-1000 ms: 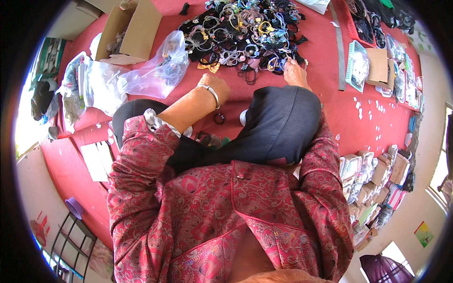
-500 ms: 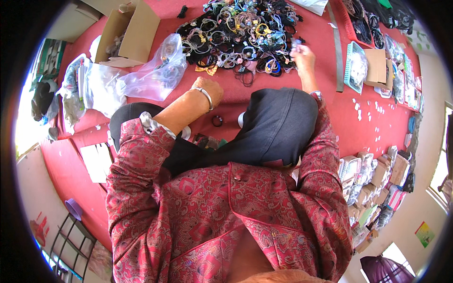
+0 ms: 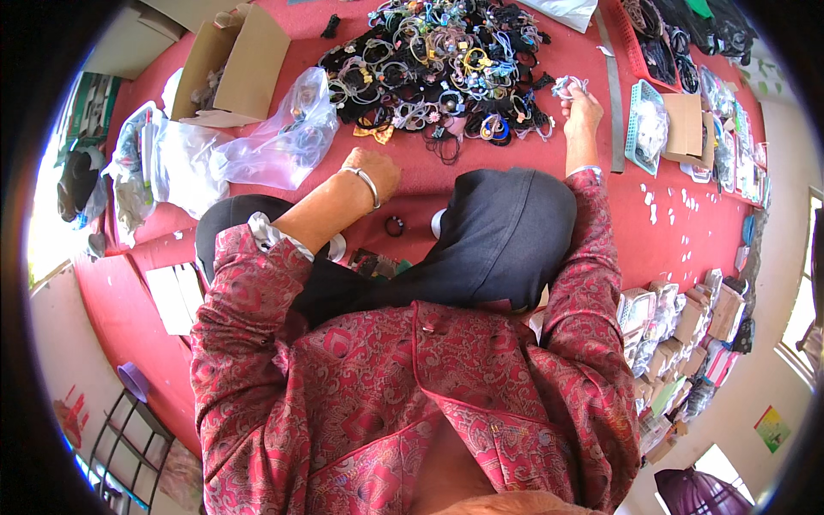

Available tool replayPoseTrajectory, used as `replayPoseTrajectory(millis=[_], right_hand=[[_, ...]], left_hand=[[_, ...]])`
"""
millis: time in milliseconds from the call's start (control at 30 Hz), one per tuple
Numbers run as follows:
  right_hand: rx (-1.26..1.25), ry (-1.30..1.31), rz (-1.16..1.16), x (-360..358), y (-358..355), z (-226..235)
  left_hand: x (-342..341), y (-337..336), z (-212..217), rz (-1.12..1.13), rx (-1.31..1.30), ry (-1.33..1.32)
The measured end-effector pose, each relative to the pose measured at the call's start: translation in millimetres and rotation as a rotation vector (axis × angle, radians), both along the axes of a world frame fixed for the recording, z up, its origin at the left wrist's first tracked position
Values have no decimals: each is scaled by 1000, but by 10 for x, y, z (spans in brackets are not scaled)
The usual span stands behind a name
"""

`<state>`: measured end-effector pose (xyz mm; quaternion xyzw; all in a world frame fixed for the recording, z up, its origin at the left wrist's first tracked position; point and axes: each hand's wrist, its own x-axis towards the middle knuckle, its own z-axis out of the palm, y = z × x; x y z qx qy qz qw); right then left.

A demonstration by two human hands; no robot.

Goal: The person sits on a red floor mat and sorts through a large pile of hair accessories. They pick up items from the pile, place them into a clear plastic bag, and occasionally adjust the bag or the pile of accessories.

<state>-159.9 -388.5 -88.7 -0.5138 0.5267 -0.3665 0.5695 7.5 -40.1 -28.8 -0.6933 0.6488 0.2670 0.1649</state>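
A big heap of hair ties (image 3: 442, 64), black, grey and coloured with small charms, lies on the red cloth in front of me. Off its right edge, my right hand (image 3: 584, 113) is closed on a pale greyish-white hair tie (image 3: 567, 87), pinched at the fingertips. My left hand (image 3: 378, 170), with a silver bangle at its wrist, is curled into a fist over my lap, near the heap's lower left edge. The back of this hand hides whatever its fingers may hold. Between my legs lies a dark beaded ring (image 3: 394, 226).
Left of the heap are a clear plastic bag (image 3: 287, 142) and an open cardboard box (image 3: 249, 73). To the right stand a red basket (image 3: 631, 39), a teal basket (image 3: 633, 137) and a small carton (image 3: 685, 129). Packed goods (image 3: 674, 335) are stacked farther right. White scraps dot the cloth.
My right hand has moved right, away from the heap's edge, carrying the pale hair tie. My left hand stays nearly where it was, still closed.
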Motion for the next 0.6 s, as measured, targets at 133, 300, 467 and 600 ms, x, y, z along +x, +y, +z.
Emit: replayPoseTrajectory(millis=[133,300,467,600], right_hand=[[26,10,35,219,9,19],[216,-160,117,424,-121,-98],[-19,47,353,766,-71,45],[-896,825,749,760,58,-184]], left_hand=[[13,21,-36,-19,-2,-7],[33,15,-42,-52,7,-32],[68,65,-78,-23,7,-36],[59,39,-40,-13,36,-48]])
